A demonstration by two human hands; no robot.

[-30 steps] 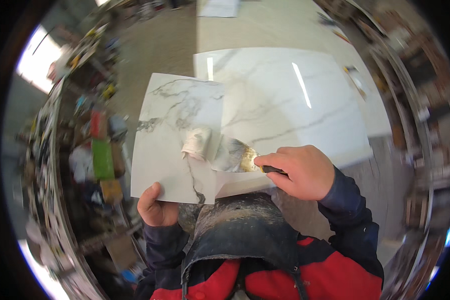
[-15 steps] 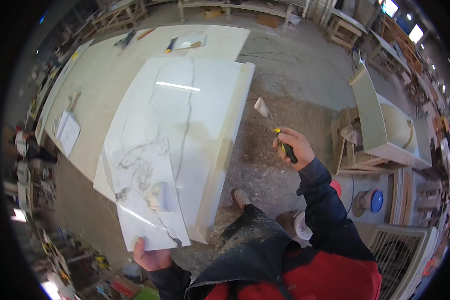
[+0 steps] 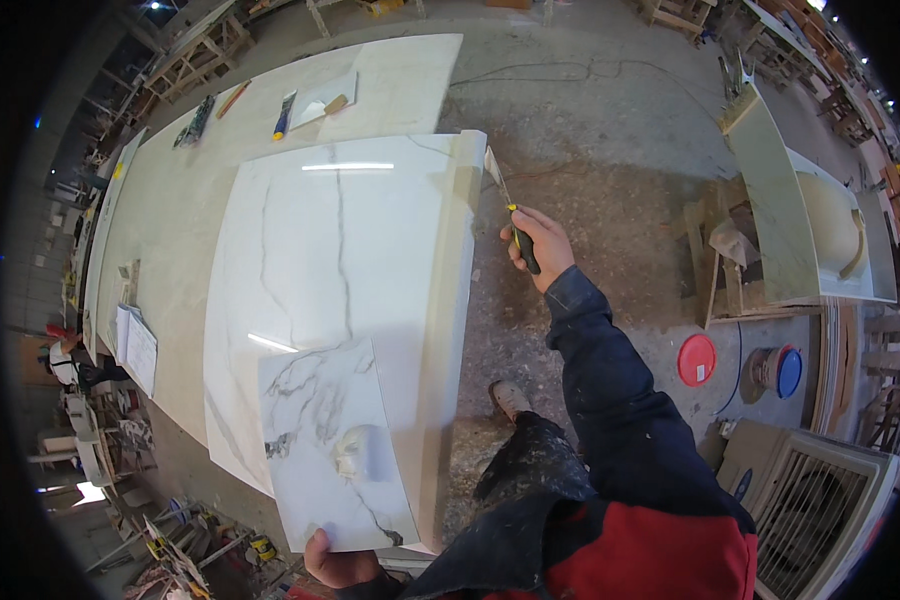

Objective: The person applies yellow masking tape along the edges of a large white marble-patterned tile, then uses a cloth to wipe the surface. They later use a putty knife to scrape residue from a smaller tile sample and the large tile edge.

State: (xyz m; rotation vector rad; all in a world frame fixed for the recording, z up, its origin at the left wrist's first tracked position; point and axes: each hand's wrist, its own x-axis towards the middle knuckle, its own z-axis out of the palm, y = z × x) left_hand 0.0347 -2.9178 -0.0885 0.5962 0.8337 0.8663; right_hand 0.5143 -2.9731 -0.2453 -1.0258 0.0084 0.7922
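My left hand (image 3: 342, 564) grips the near edge of a small white marble-patterned tile (image 3: 320, 405), held over the near end of a larger slab. A cream lump of paste (image 3: 352, 452) sits on the tile. My right hand (image 3: 548, 246) is closed around the black and yellow handle of a putty knife (image 3: 525, 250). Pale paste coats its blade, which is at the far right corner of the slab; whether it touches cannot be told. The large white grey-veined slab (image 3: 290, 225) has a beige strip (image 3: 438, 300) along its right side.
Beneath the slab lies a wide pale board (image 3: 185, 185) bearing a notebook (image 3: 135, 350), a blue-yellow tool (image 3: 285, 115) and a small plate (image 3: 330, 97). Rightward are a basin unit (image 3: 820, 220), red lid (image 3: 696, 360), blue-lidded bucket (image 3: 788, 372) and grilled machine (image 3: 810, 500).
My right hand has brought the putty knife leftward and farther away, to the slab's far right corner. In the picture, the tile and my left hand sit lower and to the right.
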